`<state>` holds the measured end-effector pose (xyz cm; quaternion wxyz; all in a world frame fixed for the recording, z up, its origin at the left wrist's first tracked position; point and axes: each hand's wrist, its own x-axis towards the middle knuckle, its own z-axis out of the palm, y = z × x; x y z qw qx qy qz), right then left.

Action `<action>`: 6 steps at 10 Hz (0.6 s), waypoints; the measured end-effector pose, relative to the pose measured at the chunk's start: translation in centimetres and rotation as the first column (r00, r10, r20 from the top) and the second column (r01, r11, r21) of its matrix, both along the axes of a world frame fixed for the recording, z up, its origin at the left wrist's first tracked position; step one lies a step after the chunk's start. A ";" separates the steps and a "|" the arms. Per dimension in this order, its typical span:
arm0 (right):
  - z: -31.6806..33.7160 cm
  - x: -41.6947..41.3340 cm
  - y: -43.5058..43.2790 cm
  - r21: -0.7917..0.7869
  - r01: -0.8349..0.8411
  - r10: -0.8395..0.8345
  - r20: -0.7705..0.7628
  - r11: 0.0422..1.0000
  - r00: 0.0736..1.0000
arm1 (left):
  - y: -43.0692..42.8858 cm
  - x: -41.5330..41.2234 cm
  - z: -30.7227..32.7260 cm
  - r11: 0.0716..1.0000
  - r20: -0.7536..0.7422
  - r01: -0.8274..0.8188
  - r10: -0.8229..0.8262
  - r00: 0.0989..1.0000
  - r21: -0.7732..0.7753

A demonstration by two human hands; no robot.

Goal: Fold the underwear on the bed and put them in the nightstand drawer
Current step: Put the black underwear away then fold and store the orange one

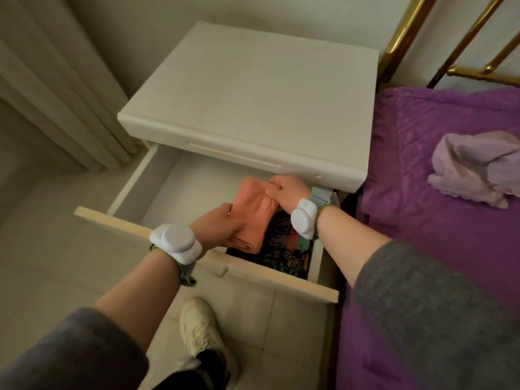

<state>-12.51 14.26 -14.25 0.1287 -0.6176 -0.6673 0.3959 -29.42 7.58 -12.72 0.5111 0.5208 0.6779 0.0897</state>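
**Both hands gripping orange underwear in the drawer**

The left hand is gripping the near end of the folded orange underwear, its fingers curling round the cloth. The right hand is pinching the far end, its knuckles bending over the fabric. The hands are sitting close together, each clamped on the same piece, inside the open drawer of the nightstand. Just below and to the right of the hands, a dark printed garment is lying in the drawer. The underwear is overlapping it, though whether the two are touching cannot be told. Well off to the right of the right hand, a lilac garment is lying crumpled on the purple bed. Below the left wrist, a white shoe is standing on the floor.
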 end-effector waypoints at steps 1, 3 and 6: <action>-2.3 -1.2 1.1 -0.004 -0.033 0.033 0.036 0.999 0.999 | 1.5 -1.2 -1.5 0.981 -0.154 0.175 -0.186 0.970 -0.085; -4.4 -0.7 1.8 -0.059 -0.131 0.138 0.135 0.990 0.981 | 2.8 -1.2 -3.5 0.921 -0.265 0.338 -0.381 0.886 -0.196; -4.6 0.1 2.1 -0.102 -0.266 0.283 0.243 0.959 0.928 | 3.8 -0.3 -5.6 0.807 -0.410 0.454 -0.585 0.699 -0.378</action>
